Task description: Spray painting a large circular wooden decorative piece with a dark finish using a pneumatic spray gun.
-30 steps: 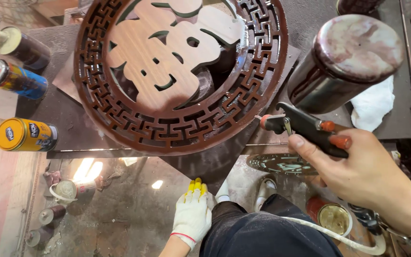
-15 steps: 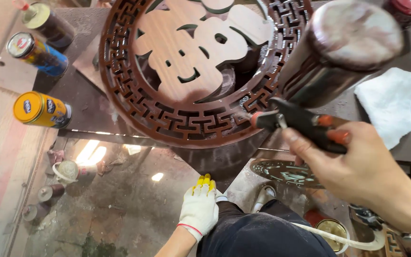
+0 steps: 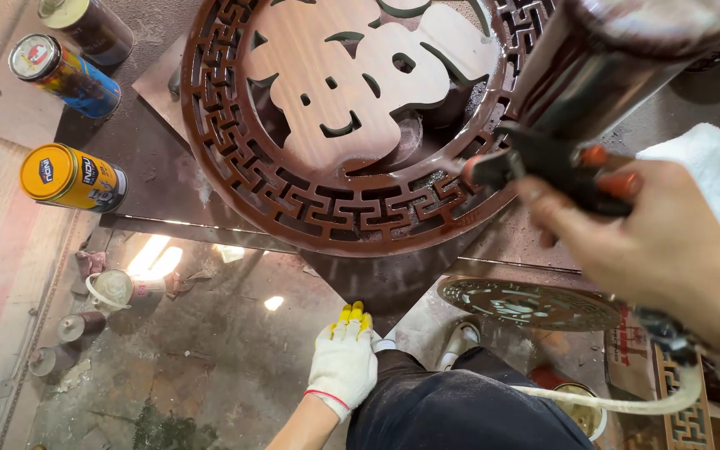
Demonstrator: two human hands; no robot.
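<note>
One hand works here: the right hand point(image 3: 660, 250) grips a spray gun point(image 3: 560, 162), its nozzle pointing left at the round carved panel's point(image 3: 335, 208) near rim just beside it (cup overhead). The gloved left hand point(image 3: 343, 362) hangs low, fingers loosely together, holding nothing.

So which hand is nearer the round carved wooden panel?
Right. The right hand holds a spray gun at the round carved wooden panel rim; the gloved left hand hangs well below it.

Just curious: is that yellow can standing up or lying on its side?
On its side: the yellow can shows its round end toward the camera, body stretched along the bench.
</note>
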